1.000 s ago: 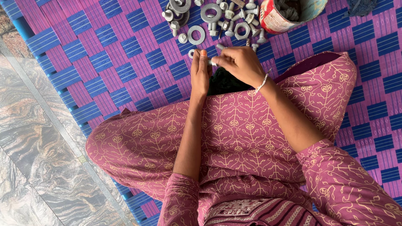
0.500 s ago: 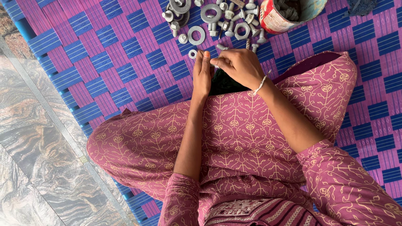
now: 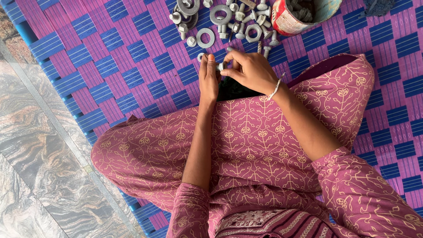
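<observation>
Matting of woven purple and blue plastic (image 3: pixel 132 66) covers most of the scene, with grey-brown marbled floor (image 3: pixel 39 167) along the left edge. The person sits cross-legged on the mat in patterned mauve clothing (image 3: pixel 264 145), knees spread left and right.

At the far edge, right of centre, stands an open tin can (image 3: pixel 299 15), red-and-white sided, tilted toward the viewer and holding more metal parts. Just left of it lies a loose scatter of bolts, nuts and washers (image 3: pixel 233 20). One large flat washer (image 3: pixel 205 38) lies apart at the near side of that scatter.

Both hands meet just near of the scatter, above a dark gap between the knees. The left hand (image 3: pixel 209 79) is narrowly closed, fingers upright. The right hand (image 3: pixel 249 70), with a thin bangle at the wrist, is curled over from the right. Between their fingertips sits a small metal fastener (image 3: pixel 221 66), pinched by both; its exact kind is too small to tell.

Judgement: the step in hand appears to be fitting one small part to another. The next move would call for steady fingertip alignment and a firm hold, since a dropped piece would land in the lap folds.
</observation>
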